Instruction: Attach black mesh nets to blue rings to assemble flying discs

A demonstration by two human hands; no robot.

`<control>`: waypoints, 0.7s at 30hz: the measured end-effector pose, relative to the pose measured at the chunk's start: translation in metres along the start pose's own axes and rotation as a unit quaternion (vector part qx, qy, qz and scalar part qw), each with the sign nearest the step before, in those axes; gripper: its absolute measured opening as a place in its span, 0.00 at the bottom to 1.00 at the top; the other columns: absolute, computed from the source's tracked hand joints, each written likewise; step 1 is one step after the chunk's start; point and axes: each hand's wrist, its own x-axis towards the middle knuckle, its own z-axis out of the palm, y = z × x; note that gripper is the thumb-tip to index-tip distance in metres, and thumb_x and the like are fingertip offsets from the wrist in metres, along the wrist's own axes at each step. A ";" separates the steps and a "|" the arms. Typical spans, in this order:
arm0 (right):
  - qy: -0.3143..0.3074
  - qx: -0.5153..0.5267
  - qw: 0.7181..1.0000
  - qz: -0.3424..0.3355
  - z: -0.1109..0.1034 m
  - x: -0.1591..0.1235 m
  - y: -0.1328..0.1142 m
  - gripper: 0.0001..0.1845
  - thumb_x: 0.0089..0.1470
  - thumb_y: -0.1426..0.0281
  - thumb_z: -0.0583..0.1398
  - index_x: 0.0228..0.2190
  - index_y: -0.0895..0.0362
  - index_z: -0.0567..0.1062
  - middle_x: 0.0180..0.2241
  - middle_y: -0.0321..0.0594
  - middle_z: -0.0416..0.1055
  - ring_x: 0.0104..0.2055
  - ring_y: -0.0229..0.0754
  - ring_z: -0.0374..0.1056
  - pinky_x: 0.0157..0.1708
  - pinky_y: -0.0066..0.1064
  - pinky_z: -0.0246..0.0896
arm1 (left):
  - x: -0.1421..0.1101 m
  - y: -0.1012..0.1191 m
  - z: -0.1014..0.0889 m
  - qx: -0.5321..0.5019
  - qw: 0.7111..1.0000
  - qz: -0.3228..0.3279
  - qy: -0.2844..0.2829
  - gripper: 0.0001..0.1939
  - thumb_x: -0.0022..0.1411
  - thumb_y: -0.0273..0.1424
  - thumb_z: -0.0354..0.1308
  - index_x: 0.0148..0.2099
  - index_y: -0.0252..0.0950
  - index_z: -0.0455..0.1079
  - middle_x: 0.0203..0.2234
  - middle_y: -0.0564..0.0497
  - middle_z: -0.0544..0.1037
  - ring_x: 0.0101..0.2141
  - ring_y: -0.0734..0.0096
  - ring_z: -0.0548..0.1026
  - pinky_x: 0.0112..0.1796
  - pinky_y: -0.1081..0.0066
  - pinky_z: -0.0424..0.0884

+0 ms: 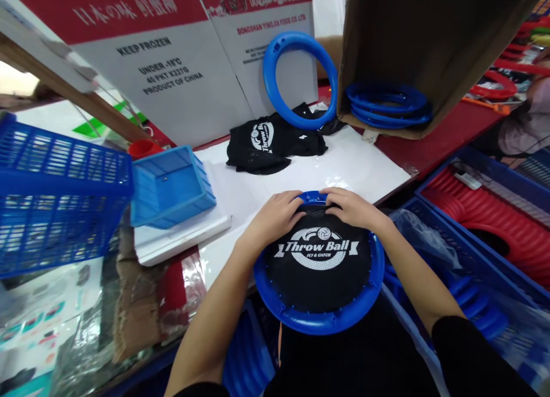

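Blue ring (pixel 320 322) — our left hand (pixel 275 216) and right hand (pixel 354 208) grip its far edge. Beyond it lies black cloth (pixel 279 145).

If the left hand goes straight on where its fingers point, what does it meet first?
The left hand would probably meet the right hand first, along the blue ring both touch, though depth is hard to judge.
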 end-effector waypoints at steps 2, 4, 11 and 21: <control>0.008 0.059 0.998 0.001 0.002 0.011 0.009 0.05 0.58 0.73 0.66 0.32 0.53 0.75 0.57 0.45 0.77 0.61 0.52 0.71 0.64 0.54 0.65 | -0.002 -0.005 -0.001 0.016 1.000 -0.020 -0.010 0.11 0.74 0.36 0.57 0.54 0.38 0.72 0.59 0.38 0.76 0.58 0.49 0.75 0.58 0.50 0.72; 0.014 0.093 0.996 0.003 0.002 0.018 0.015 0.06 0.56 0.72 0.67 0.31 0.53 0.74 0.54 0.46 0.78 0.58 0.52 0.73 0.62 0.53 0.66 | -0.003 -0.008 -0.004 0.023 0.999 -0.028 -0.014 0.13 0.74 0.40 0.57 0.54 0.39 0.72 0.58 0.39 0.76 0.57 0.49 0.75 0.56 0.50 0.73; 0.000 0.182 0.983 0.019 -0.003 0.023 0.020 0.08 0.59 0.62 0.65 0.34 0.53 0.79 0.50 0.45 0.81 0.54 0.51 0.75 0.61 0.50 0.65 | -0.005 -0.010 -0.007 -0.053 0.997 -0.031 -0.046 0.20 0.73 0.46 0.57 0.51 0.35 0.78 0.65 0.35 0.68 0.60 0.44 0.73 0.61 0.48 0.70; -0.020 0.230 0.968 0.095 -0.008 0.029 0.023 0.12 0.57 0.58 0.66 0.38 0.51 0.84 0.48 0.42 0.82 0.55 0.55 0.74 0.63 0.52 0.63 | -0.005 -0.035 -0.020 -0.224 0.970 -0.092 0.013 0.11 0.68 0.39 0.61 0.38 0.40 0.81 0.36 0.48 0.84 0.38 0.63 0.79 0.47 0.60 0.76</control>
